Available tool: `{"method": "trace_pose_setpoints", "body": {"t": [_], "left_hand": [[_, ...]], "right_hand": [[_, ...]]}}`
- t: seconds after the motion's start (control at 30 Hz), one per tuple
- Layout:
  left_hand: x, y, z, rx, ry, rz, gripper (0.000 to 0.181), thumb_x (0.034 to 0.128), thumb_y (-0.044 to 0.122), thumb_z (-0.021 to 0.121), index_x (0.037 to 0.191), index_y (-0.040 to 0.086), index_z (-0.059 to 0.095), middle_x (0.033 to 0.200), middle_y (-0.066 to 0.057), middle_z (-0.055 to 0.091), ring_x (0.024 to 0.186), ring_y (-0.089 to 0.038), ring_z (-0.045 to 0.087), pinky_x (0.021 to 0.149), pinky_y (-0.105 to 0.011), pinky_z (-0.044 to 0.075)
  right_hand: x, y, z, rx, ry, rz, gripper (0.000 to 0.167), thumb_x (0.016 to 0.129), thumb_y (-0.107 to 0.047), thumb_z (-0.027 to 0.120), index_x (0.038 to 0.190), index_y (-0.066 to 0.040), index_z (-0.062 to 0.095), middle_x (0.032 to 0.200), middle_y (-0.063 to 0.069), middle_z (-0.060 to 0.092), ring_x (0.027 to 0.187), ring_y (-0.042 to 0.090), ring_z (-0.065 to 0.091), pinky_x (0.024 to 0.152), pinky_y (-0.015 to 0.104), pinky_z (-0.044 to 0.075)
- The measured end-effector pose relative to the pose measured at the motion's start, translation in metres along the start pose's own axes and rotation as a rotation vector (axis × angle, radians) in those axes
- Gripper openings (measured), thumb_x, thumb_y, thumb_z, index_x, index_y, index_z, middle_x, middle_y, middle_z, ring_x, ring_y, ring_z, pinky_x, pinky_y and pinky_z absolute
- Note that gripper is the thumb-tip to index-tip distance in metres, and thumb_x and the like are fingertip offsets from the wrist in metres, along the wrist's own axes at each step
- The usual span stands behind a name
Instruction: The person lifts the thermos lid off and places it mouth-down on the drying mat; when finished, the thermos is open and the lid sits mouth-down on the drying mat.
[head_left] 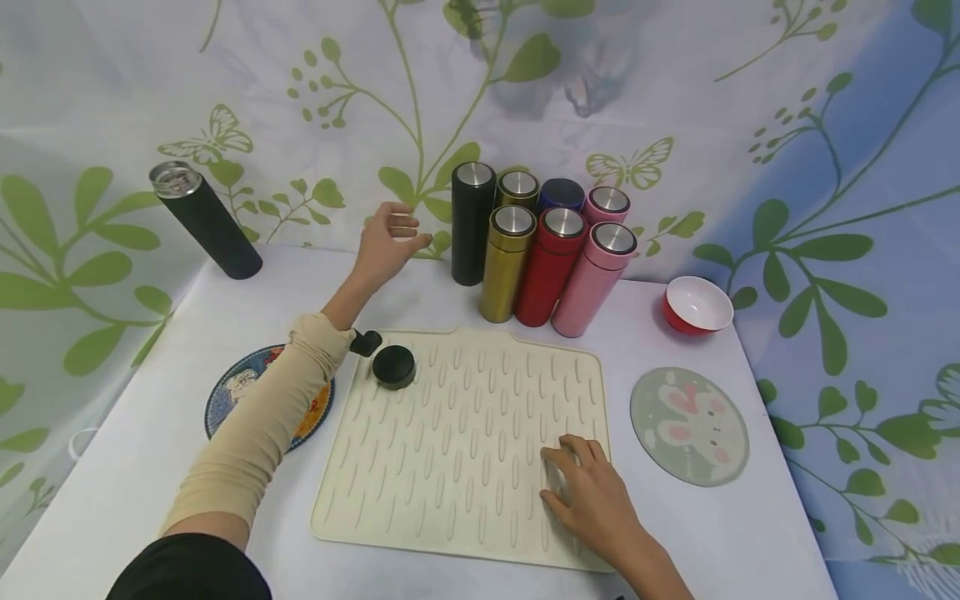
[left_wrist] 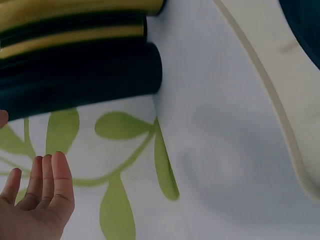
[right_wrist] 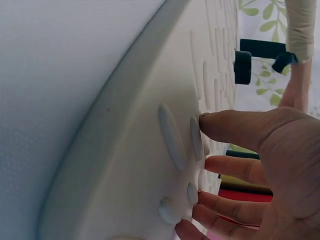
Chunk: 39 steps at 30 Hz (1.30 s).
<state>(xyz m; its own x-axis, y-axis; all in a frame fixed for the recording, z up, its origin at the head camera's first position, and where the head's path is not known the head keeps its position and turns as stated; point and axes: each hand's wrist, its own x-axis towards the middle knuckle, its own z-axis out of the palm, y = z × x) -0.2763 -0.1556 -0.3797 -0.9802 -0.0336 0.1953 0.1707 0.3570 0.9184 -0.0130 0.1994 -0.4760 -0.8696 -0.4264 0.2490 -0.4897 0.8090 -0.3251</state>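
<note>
Black bottle (head_left: 471, 237) stands upright at the back of the desk (head_left: 288, 287), at the left end of a close group, its steel-topped lid on. Left hand (head_left: 390, 240) is raised just to the left of this bottle, fingers loosely extended, thumb apart, holding nothing; the head view shows a gap between thumb and bottle. Right hand (head_left: 592, 500) rests with its fingertips on the right part of a cream ridged mat (head_left: 450, 508), fingers spread and slightly bent, grasping nothing.

Group beside the black bottle: front gold bottle (head_left: 504, 275), red bottle (head_left: 542, 279) and front pink bottle (head_left: 587, 292) in the near row; rear gold bottle (head_left: 517, 190), blue bottle (head_left: 562, 194) and rear pink bottle (head_left: 606, 204) behind, partly hidden. Round black cap (head_left: 393, 367) lies on the mat's far left corner.

Lidless black bottle (head_left: 213, 229) is located at the far left, its mouth uncovered. Patterned plate (head_left: 217, 408) lies left of the mat, partly covered by the left forearm. On the right: red bowl (head_left: 678, 319) with white interior, and, nearer, a round rabbit-print mat (head_left: 652, 433).
</note>
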Motion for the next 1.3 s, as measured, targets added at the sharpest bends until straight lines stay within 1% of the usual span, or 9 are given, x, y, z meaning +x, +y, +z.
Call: {"method": "trace_pose_setpoints", "body": {"t": [0.13, 0.27, 0.43, 0.6, 0.8, 0.9, 1.03, 1.13, 1.3], "left_hand": [[0.008, 0.003, 0.021, -0.018, -0.043, -0.002, 0.068, 0.0855, 0.022, 0.079, 0.141, 0.000, 0.045, 0.132, -0.020, 0.057, 0.121, -0.031, 0.058, 0.097, -0.042, 0.049], [0.014, 0.007, 0.037, 0.003, -0.049, -0.009, 0.074, 0.0832, 0.024, 0.081, 0.144, 0.004, 0.044, 0.134, -0.017, 0.057, 0.123, -0.029, 0.056, 0.099, -0.039, 0.047], [0.022, 0.012, 0.053, 0.027, -0.031, -0.012, 0.078, 0.0816, 0.025, 0.083, 0.146, 0.007, 0.042, 0.134, -0.014, 0.058, 0.125, -0.028, 0.054, 0.101, -0.036, 0.045], [0.030, 0.011, 0.066, 0.047, -0.004, -0.007, 0.082, 0.0811, 0.028, 0.084, 0.147, 0.009, 0.039, 0.134, -0.014, 0.059, 0.126, -0.024, 0.054, 0.104, -0.035, 0.042], [0.034, 0.009, 0.077, 0.098, 0.056, -0.007, 0.084, 0.0798, 0.029, 0.085, 0.146, 0.008, 0.038, 0.133, -0.015, 0.060, 0.123, -0.025, 0.056, 0.103, -0.037, 0.042], [0.033, 0.008, 0.080, 0.160, 0.074, 0.019, 0.083, 0.0806, 0.033, 0.084, 0.145, 0.007, 0.040, 0.132, -0.015, 0.059, 0.120, -0.027, 0.056, 0.099, -0.039, 0.044], [0.030, 0.007, 0.081, 0.227, 0.075, 0.052, 0.079, 0.0812, 0.040, 0.081, 0.142, 0.006, 0.044, 0.130, -0.015, 0.055, 0.117, -0.028, 0.054, 0.095, -0.041, 0.045], [0.027, 0.005, 0.078, 0.218, 0.085, 0.040, 0.080, 0.0805, 0.044, 0.081, 0.142, 0.007, 0.046, 0.130, -0.014, 0.053, 0.117, -0.028, 0.052, 0.094, -0.042, 0.044], [0.015, 0.000, 0.063, 0.105, 0.116, 0.016, 0.084, 0.0794, 0.043, 0.082, 0.145, 0.007, 0.045, 0.135, -0.012, 0.053, 0.123, -0.027, 0.051, 0.098, -0.041, 0.045]], "right_hand": [[0.001, 0.000, 0.000, 0.006, -0.007, 0.020, 0.054, 0.064, -0.019, 0.094, 0.113, -0.009, 0.072, 0.122, 0.014, 0.059, 0.108, 0.031, 0.055, 0.075, 0.043, 0.055], [0.001, -0.001, -0.001, 0.021, -0.026, 0.048, 0.054, 0.065, -0.019, 0.094, 0.114, -0.009, 0.072, 0.123, 0.014, 0.059, 0.110, 0.031, 0.055, 0.075, 0.043, 0.055], [0.001, -0.003, -0.003, 0.016, -0.027, 0.056, 0.054, 0.065, -0.019, 0.094, 0.113, -0.009, 0.072, 0.123, 0.015, 0.059, 0.110, 0.032, 0.055, 0.078, 0.044, 0.055], [0.002, -0.003, -0.003, 0.016, -0.014, 0.055, 0.055, 0.063, -0.017, 0.095, 0.112, -0.009, 0.072, 0.122, 0.015, 0.059, 0.109, 0.032, 0.055, 0.078, 0.044, 0.054], [0.001, -0.003, -0.001, 0.025, -0.011, 0.052, 0.054, 0.063, -0.017, 0.095, 0.112, -0.009, 0.072, 0.122, 0.015, 0.060, 0.108, 0.031, 0.055, 0.079, 0.045, 0.053], [0.001, -0.004, -0.002, 0.022, -0.011, 0.058, 0.053, 0.063, -0.017, 0.095, 0.111, -0.009, 0.073, 0.122, 0.015, 0.060, 0.108, 0.032, 0.055, 0.079, 0.045, 0.053], [0.001, -0.003, -0.005, 0.016, -0.008, 0.072, 0.053, 0.062, -0.016, 0.095, 0.110, -0.008, 0.073, 0.122, 0.015, 0.060, 0.109, 0.033, 0.055, 0.080, 0.046, 0.054], [0.002, -0.002, -0.004, 0.019, -0.011, 0.073, 0.053, 0.063, -0.017, 0.095, 0.110, -0.008, 0.073, 0.122, 0.015, 0.060, 0.109, 0.033, 0.055, 0.080, 0.047, 0.053], [0.001, -0.003, 0.000, 0.036, -0.010, 0.069, 0.053, 0.064, -0.017, 0.095, 0.111, -0.008, 0.073, 0.122, 0.015, 0.059, 0.109, 0.032, 0.054, 0.078, 0.046, 0.053]]}}
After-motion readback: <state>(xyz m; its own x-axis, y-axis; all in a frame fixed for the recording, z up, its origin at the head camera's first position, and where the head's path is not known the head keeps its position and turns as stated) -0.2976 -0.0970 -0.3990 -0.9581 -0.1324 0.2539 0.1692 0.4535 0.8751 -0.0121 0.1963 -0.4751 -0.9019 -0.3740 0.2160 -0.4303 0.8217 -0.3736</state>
